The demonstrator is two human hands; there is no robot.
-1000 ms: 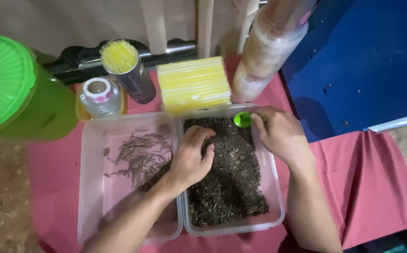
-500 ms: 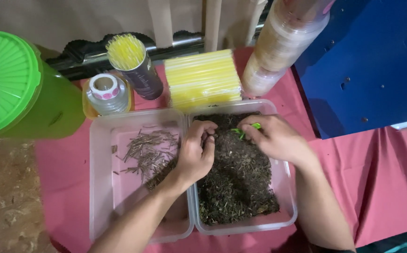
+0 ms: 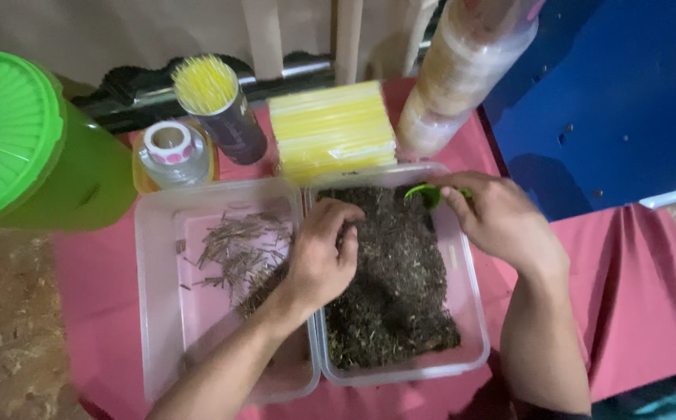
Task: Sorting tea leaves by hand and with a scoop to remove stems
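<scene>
Counter: red cloth (image 3: 633, 295), blue panel (image 3: 626, 93) behind, two clear tubs side by side.
Right hand (image 3: 501, 222): lifted back to the far rim of the right tub (image 3: 474, 311), pinched on a small green scoop (image 3: 423, 193), up out of the dark dried leaves (image 3: 392, 288) it dug half a second ago.
Left hand (image 3: 318, 260): unmoved, fingers curled shut in the leaves by the divide.
Left tub (image 3: 151, 311): sorted stems (image 3: 237, 253), same pile.
Meaning: probably one dig done.

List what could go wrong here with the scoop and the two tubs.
1. The right hand holds the green scoop at the right tub's far rim; loose dark material could spill onto the red cloth.
2. The left hand straddles both tubs and may drag dark bits among the sticks.
</scene>
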